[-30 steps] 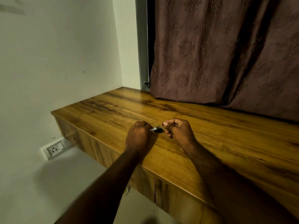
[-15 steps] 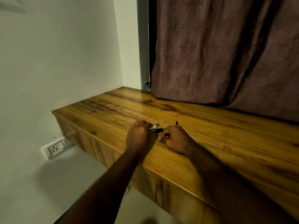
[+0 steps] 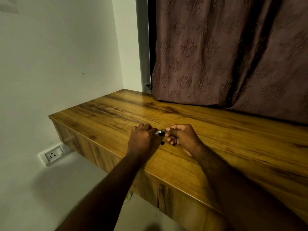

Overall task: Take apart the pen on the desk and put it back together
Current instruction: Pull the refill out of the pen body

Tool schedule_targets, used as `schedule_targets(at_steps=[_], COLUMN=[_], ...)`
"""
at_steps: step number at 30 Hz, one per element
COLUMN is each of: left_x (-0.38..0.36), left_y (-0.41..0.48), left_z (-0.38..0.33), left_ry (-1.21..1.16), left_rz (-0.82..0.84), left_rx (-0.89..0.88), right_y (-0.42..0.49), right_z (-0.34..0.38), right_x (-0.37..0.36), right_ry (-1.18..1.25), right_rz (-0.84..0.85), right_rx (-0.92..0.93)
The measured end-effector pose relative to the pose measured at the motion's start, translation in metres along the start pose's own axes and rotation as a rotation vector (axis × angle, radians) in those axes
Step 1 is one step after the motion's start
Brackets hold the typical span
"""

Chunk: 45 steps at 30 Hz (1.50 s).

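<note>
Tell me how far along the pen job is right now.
Partly apart: a small black piece lies loose on the desk. In hand: left hand and right hand each grip an end of the pen. Left: refitting everything; whether more must come off, I cannot tell.

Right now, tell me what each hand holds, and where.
The pen: the left hand grips one end, the right hand pinches the other end. A small black piece lies unheld on the desk.
</note>
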<state>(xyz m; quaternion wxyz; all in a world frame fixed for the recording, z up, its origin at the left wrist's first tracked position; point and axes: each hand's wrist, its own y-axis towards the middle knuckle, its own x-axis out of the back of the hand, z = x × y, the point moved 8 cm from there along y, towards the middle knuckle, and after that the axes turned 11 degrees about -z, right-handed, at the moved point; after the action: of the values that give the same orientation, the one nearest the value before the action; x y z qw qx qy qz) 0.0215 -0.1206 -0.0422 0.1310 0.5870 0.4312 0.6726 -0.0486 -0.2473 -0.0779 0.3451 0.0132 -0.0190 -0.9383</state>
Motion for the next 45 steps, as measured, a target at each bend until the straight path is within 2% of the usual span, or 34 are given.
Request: schedule_targets(at_steps=[7, 17, 28, 38, 45], left_x=[-0.003, 0.01, 0.011, 0.013, 0.014], left_y=[0.002, 0.003, 0.003, 0.003, 0.005], left_z=[-0.006, -0.021, -0.023, -0.027, -0.025], left_ry=[0.168, 0.229, 0.177, 0.116, 0.023], left_rz=[0.064, -0.017, -0.125, -0.143, -0.086], left_rx=[-0.068, -0.148, -0.19, -0.205, -0.155], right_y=[0.001, 0.002, 0.0, -0.001, -0.001], right_z=[-0.005, -0.01, -0.013, -0.013, -0.013], right_x=[-0.004, -0.006, -0.009, -0.013, -0.014], right_ry=[0.106, 0.235, 0.326, 0.338, 0.355], right_rz=[-0.002, 0.085, 0.098, 0.106, 0.113], right_rx=[-0.082, -0.272, -0.367, -0.387, -0.4])
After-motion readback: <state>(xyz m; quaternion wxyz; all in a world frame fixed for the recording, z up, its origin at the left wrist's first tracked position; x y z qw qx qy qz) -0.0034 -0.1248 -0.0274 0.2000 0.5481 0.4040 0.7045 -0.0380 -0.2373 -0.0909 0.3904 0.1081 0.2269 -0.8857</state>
